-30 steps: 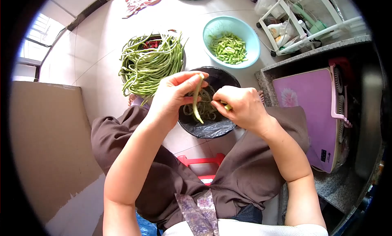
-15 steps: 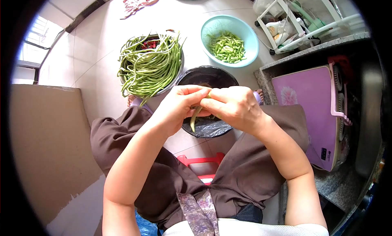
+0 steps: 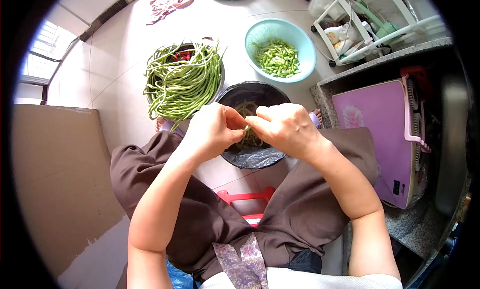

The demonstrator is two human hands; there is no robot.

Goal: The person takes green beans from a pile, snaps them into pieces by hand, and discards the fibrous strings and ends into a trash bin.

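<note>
My left hand (image 3: 215, 131) and my right hand (image 3: 290, 130) meet at the fingertips above a bin lined with a black bag (image 3: 227, 95). Both are closed in a pinch, and a bit of green long bean (image 3: 247, 129) shows between them; most of it is hidden by the fingers. Inside the bin lie pale, stringy bean scraps (image 3: 246, 109). Beyond my left hand, a heap of whole long beans (image 3: 185, 84) fills a round container, with something red among them. A light blue basin (image 3: 307, 64) past the bin holds short cut bean pieces (image 3: 277, 59).
A red stool (image 3: 245, 195) shows between my knees. On the right, a purple board-like panel (image 3: 370, 139) stands in a stone-edged recess, below a white rack (image 3: 360, 34) of bottles and bags. To the left is a brown panel (image 3: 60, 164); a patterned cloth (image 3: 172, 4) lies ahead.
The pale bean length that hung below my fingers is no longer there. My left hand has turned and its fingers have curled in, and more of the bin's scraps show.
</note>
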